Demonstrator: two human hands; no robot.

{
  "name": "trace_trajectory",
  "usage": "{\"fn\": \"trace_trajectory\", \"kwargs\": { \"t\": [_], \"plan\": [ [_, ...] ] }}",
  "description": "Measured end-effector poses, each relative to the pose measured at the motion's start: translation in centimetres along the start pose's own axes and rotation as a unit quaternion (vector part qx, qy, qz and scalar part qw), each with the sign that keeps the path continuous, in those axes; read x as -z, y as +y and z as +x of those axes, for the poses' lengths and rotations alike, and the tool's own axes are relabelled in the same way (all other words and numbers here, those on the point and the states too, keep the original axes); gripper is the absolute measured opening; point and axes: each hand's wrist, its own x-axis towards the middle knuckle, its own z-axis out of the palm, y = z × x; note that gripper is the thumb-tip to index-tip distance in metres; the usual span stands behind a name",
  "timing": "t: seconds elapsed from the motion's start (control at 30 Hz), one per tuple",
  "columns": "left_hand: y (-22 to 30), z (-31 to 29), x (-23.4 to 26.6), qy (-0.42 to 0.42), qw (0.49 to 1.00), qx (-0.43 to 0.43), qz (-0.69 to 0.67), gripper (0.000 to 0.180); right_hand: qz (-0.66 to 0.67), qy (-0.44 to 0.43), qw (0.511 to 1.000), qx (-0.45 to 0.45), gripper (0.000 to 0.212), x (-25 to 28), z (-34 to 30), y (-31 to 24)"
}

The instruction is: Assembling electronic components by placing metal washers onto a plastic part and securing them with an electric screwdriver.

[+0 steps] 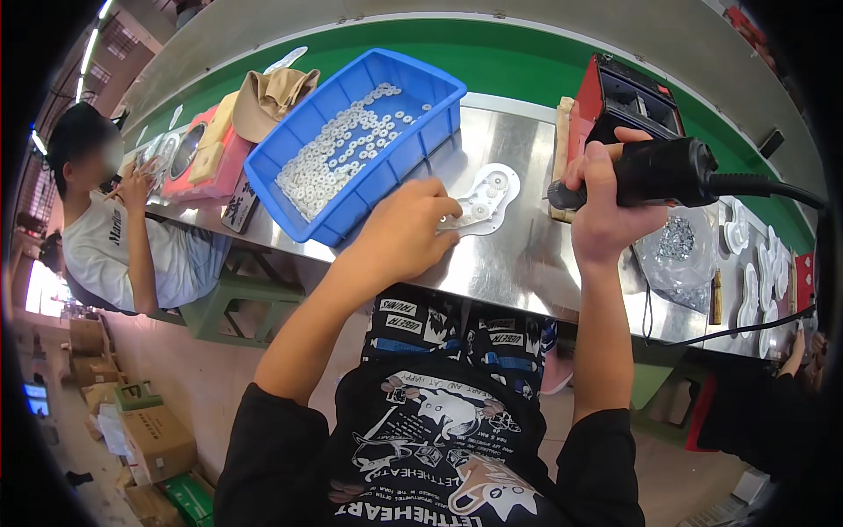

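My right hand (606,206) is wrapped around a black corded electric screwdriver (663,169), held above the bench with its tip pointing left. Under my left hand (406,230) is the lower left end of a white plastic gear housing (504,197), gripped between thumb and fingers. Round white gears (480,212) sit inside this housing, which lies flat on the metal bench. My fingers hide its near left end. Just beyond that hand stands a blue plastic bin (351,92) with many small white gears (320,176) in it.
A red and black box-like device (628,101) stands at the back right. Beside it lie a clear bag of small metal parts (676,241) and several white housings (748,294). A tan cap (263,104) rests behind the bin. Another person (145,233) sits at the left.
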Motion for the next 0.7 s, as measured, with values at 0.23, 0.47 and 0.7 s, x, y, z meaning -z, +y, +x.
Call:
{"fn": "trace_trajectory", "kwargs": {
  "t": [0.23, 0.47, 0.7],
  "plan": [
    [-2.0, -1.0, -0.5, 0.009, 0.996, -0.067, -0.057, 0.020, -0.007, -0.006, 1.000, -0.006, 0.028, 0.0, -0.1, 0.2],
    [-0.4, -0.2, 0.4, 0.026, 0.998, -0.055, -0.035, 0.017, -0.013, -0.017, 1.000, -0.007, 0.028, 0.0, -0.2, 0.4],
    [-0.8, 0.3, -0.9, -0.029, 0.997, -0.068, -0.038, 0.014, -0.026, -0.017, 0.999, 0.030, 0.027, 0.4, -0.1, 1.4]
  ]
}}
